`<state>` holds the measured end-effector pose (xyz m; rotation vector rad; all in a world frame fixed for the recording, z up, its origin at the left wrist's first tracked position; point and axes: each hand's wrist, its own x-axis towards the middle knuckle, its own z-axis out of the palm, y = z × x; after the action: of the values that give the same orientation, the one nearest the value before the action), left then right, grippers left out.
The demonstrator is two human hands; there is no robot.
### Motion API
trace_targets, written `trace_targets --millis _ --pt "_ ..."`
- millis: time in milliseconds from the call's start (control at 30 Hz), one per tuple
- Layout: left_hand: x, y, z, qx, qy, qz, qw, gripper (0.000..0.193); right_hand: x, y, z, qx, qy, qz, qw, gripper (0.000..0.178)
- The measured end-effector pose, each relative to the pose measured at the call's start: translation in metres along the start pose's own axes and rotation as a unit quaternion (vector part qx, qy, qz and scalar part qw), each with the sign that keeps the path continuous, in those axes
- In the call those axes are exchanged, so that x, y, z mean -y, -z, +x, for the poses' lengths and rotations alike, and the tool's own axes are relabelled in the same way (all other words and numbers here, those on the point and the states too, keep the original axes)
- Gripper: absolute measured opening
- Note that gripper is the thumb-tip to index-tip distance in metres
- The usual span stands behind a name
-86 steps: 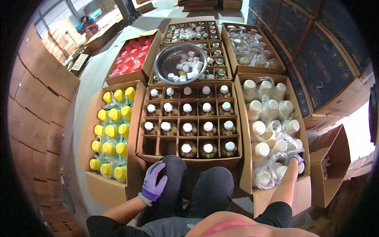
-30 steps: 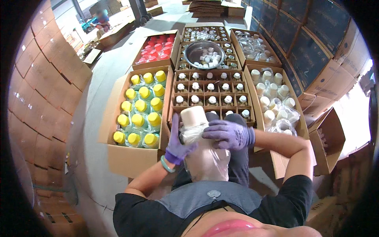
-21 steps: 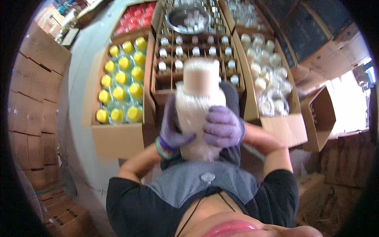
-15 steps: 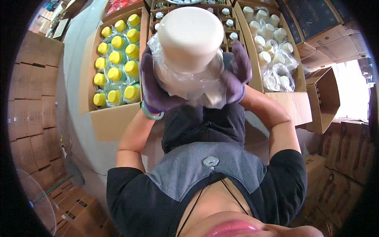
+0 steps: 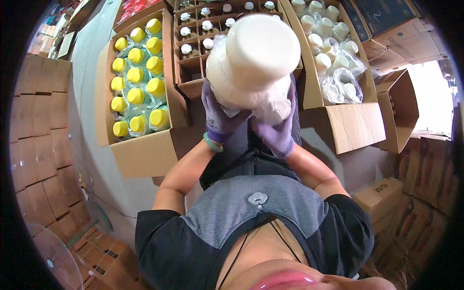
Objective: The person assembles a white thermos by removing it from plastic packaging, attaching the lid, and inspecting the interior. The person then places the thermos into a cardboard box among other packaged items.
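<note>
A large white jar with a wide, rounded cap (image 5: 263,50) is held up in front of me, its lower part wrapped in a thin clear plastic bag (image 5: 241,96). My left hand (image 5: 221,115), in a purple glove, cups the jar's near left side. Under the gathered end of the bag is my right hand (image 5: 278,133), also gloved in purple, with its fingers curled up along the jar's right side. Both hands are closed on the wrapped jar. Some fingertips are hidden behind it.
To the left stands an open carton (image 5: 171,111) of yellow-capped bottles in clear bags. A divided carton (image 5: 186,89) with small white-capped bottles lies beyond the jar. At right, another carton (image 5: 314,99) holds bagged white-capped containers. Stacked boxes (image 5: 36,106) line the left side.
The wrapped jar has shifted right in view. My left hand has moved right along with it, and my right hand has come lower, under the bag's gathered end.
</note>
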<state>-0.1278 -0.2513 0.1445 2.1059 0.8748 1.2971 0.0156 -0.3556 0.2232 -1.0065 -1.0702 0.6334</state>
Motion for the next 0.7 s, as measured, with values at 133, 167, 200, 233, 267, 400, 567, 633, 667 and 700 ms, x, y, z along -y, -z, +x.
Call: trace_targets --millis 133,167,200,233,267,400,567,633,667,700 --pt "-0.007 0.014 0.017 0.121 0.092 -0.052 0.987 0.106 -0.027 0.008 0.014 -0.077 -0.045 -0.091 0.992 0.086" --pt "-0.002 0.025 0.026 0.16 0.113 -0.09 0.976 0.103 -0.031 0.012 0.014 -0.084 -0.037 -0.102 0.991 0.083" --pt "0.013 0.036 0.032 0.187 0.176 -0.213 0.943 0.093 -0.034 0.011 0.015 -0.085 -0.029 -0.1 0.991 0.081" --pt "0.008 0.057 0.056 0.196 0.253 -0.244 0.915 0.092 -0.034 0.011 0.017 -0.085 -0.016 -0.091 0.992 0.081" --pt "-0.017 0.07 0.081 0.127 0.153 -0.255 0.946 0.093 -0.036 0.014 0.017 -0.073 -0.017 -0.099 0.992 0.081" --pt "-0.055 0.07 0.112 0.055 -0.008 -0.276 0.96 0.117 -0.039 0.004 0.021 -0.013 -0.077 0.036 0.996 0.083" --pt "0.02 -0.02 0.054 0.024 0.125 -0.301 0.945 0.125 -0.059 -0.005 0.025 -0.115 -0.06 0.119 0.984 0.076" --pt "0.026 -0.014 0.033 0.063 0.07 -0.183 0.979 0.121 -0.055 -0.004 0.037 -0.133 0.012 0.029 0.991 0.069" --pt "0.031 -0.007 0.028 0.079 0.044 -0.122 0.988 0.118 -0.059 -0.001 0.044 -0.16 0.031 0.013 0.987 0.058" --pt "0.03 0.006 0.033 0.142 0.071 -0.156 0.975 0.111 -0.057 0.004 0.052 -0.182 0.067 -0.058 0.979 0.051"
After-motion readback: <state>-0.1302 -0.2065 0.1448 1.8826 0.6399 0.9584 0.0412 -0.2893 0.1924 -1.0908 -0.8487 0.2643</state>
